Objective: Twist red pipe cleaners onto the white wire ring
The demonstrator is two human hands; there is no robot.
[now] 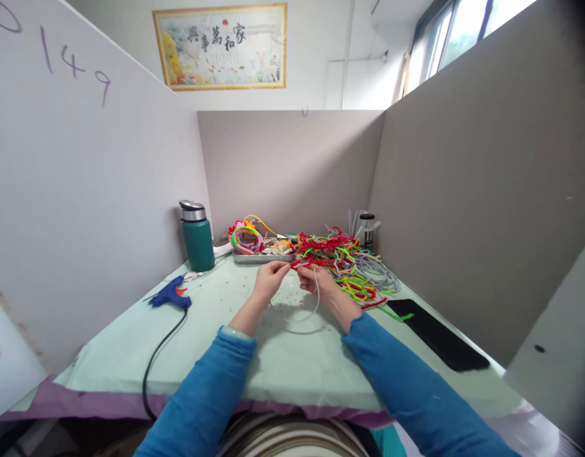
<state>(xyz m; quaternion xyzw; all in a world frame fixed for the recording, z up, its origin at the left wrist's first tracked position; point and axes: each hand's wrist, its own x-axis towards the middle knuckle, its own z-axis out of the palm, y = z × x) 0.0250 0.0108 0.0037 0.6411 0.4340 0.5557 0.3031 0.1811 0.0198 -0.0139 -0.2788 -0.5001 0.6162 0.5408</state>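
Observation:
Above the middle of the table, my left hand [272,279] pinches one end of a short red pipe cleaner [294,266]. My right hand [318,282] is closed at the other end of it, fingertips close to the left ones. A thin whitish hoop [317,298] hangs below both hands, its upper part hidden by the fingers. Just behind the right hand lies a tangled heap of pipe cleaners [356,263] in red, yellow, green and grey.
A metal tray [261,259] at the back holds coloured hoops [245,240] and small pieces. At left are a green bottle [198,244] and a blue glue gun [171,293] with a black cord. A black phone-like slab [440,336] lies at right. Grey partitions [292,165] enclose the table.

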